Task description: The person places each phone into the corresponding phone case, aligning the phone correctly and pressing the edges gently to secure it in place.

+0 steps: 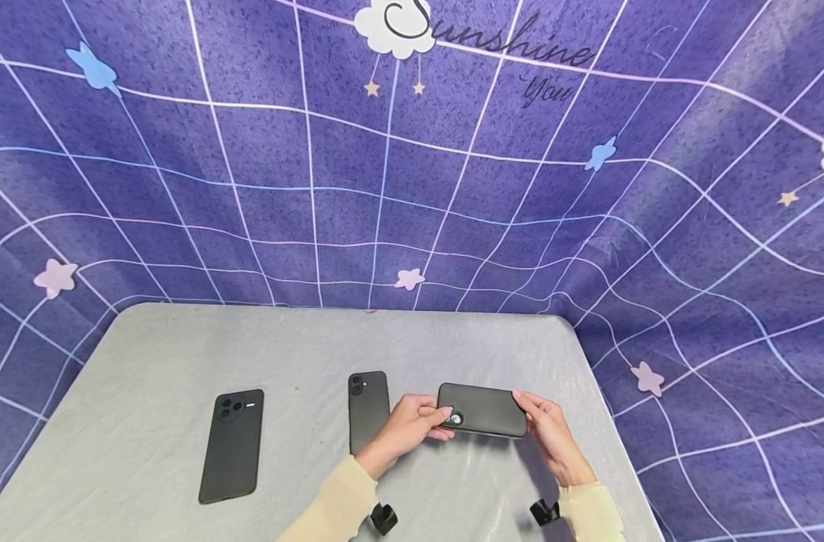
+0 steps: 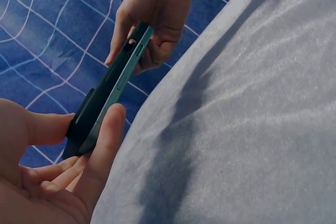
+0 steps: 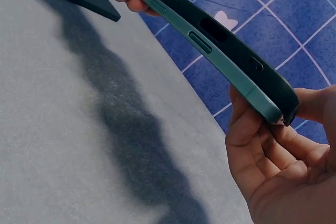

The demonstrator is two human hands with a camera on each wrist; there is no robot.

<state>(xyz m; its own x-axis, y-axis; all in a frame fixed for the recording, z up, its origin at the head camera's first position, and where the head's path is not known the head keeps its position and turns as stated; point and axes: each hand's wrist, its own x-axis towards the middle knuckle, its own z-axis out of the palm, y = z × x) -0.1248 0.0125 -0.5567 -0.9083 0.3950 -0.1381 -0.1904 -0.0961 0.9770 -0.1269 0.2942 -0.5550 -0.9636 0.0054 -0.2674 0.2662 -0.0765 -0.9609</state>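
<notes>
In the head view a phone in a dark case [image 1: 489, 406] is held sideways above the table, its camera end to the left. My left hand [image 1: 412, 421] pinches that end, thumb by the lens. The other end is gripped by my right hand [image 1: 550, 436] between thumb and fingers. From the right wrist, the phone's teal side [image 3: 215, 61] with its buttons lies exposed below the case wall [image 3: 239, 51], whose cutouts sit off the buttons. The left wrist view shows the same teal edge [image 2: 123, 74] beside the dark case [image 2: 97, 100].
A black phone-shaped piece [image 1: 367, 414] with two lenses lies just left of my left hand, partly covered by it. Farther left lies another [image 1: 232, 452] with a round camera area. Both rest on the grey-white tabletop [image 1: 148, 361]. A purple patterned cloth [image 1: 283, 226] hangs behind.
</notes>
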